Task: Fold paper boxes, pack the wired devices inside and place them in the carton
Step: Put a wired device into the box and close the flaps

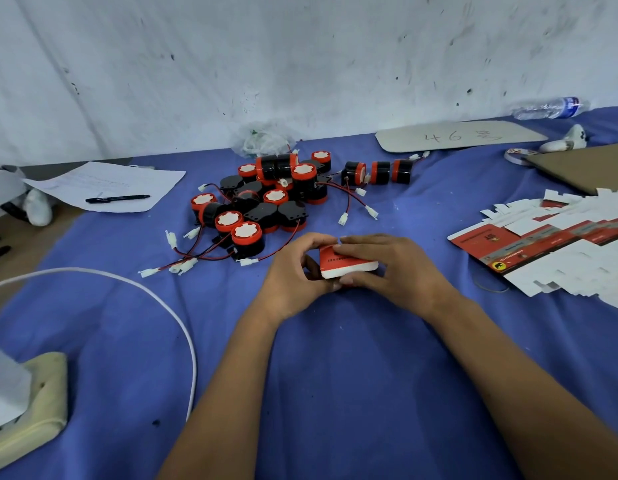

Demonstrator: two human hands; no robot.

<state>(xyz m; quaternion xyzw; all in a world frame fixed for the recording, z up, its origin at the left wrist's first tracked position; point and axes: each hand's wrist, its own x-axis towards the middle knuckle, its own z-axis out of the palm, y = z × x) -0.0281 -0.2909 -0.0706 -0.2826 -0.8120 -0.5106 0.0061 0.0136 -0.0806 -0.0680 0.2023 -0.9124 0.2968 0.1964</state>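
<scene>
both my left hand (297, 268) and right hand (387, 268) had a closed grip on the red box (347, 263); i judged the flaps needed square, firm creasing before loading.

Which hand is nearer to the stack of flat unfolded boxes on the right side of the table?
Right. The right hand grips the paper box at centre, on the side toward the flat box stack; the left hand holds the box's far side.
</scene>
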